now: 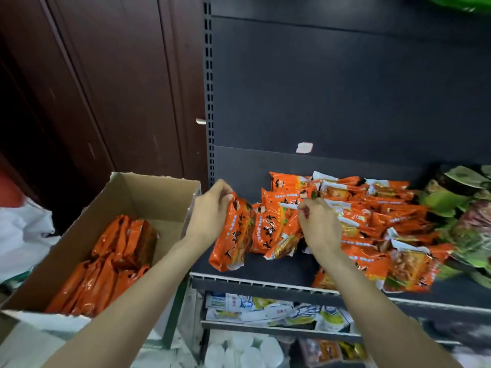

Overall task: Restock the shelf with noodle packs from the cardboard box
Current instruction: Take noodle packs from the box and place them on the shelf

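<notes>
While propped upright on dark metal shelf point(265, 272), glossy crinkled orange noodle pack point(233, 235) pinched at top seam by left hand point(210, 213); right hand point(320, 224) pinching neighbouring pack point(268, 229); corrugated cardboard box point(148, 192) alongside.

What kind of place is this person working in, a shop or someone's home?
Most likely a small shop or its stockroom. A dark metal shelf with a slotted upright holds many identical orange noodle packs, a cardboard box beside it holds more, and lower shelves carry other packaged goods.
</notes>
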`<state>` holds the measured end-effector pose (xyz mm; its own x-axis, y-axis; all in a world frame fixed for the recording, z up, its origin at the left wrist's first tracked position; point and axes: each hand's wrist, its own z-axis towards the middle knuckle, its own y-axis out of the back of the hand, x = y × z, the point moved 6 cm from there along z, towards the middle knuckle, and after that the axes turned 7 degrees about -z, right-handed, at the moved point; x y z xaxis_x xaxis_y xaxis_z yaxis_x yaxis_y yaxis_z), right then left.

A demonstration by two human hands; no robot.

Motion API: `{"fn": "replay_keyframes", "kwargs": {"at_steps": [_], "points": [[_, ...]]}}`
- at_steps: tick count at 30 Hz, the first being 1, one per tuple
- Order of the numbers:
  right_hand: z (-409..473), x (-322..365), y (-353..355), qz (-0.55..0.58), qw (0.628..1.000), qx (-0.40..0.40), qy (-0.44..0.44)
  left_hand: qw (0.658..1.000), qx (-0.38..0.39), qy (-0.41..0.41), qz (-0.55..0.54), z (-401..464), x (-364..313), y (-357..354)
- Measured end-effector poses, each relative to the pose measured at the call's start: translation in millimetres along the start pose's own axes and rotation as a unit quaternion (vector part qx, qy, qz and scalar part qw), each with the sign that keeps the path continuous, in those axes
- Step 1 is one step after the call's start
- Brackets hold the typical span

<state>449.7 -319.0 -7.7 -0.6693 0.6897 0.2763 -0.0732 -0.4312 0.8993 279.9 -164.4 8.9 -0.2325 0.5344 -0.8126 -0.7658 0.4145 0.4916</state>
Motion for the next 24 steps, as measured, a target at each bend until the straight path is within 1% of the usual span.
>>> {"fn": "replay_keyframes", "kwargs": {"at_steps": [2,6,10,15,18,19,21,24], "points": [[-2,2,-8,-0.007,1.000,0.010,0.005,1.000,-0.014,-0.002,0.009,-2,2,1],[-9,19,-25,-0.001,0.998,0.041,0.056,1.000,-0.026,-0.008,0.008,-8,4,1],[-18,34,-51,-0.010,0.983,0.126,0.131,1.000,-0.004,-0.022,0.003,-14,4,-3],[-19,33,-71,-0.035,0.970,0.187,0.153,1.000,0.011,-0.017,-0.004,-15,13,1],[-19,30,-82,-0.083,0.946,0.258,0.176,1.000,0.005,-0.010,-0.013,-15,22,7],[-19,30,-84,-0.113,0.939,0.266,0.187,1.000,0.003,-0.006,-0.017,-14,24,10],[-16,32,-88,-0.168,0.933,0.246,0.204,1.000,0.007,-0.003,-0.027,-13,29,13],[-10,33,-91,-0.199,0.945,0.198,0.170,0.999,0.020,-0.006,-0.046,-12,31,14]]}}
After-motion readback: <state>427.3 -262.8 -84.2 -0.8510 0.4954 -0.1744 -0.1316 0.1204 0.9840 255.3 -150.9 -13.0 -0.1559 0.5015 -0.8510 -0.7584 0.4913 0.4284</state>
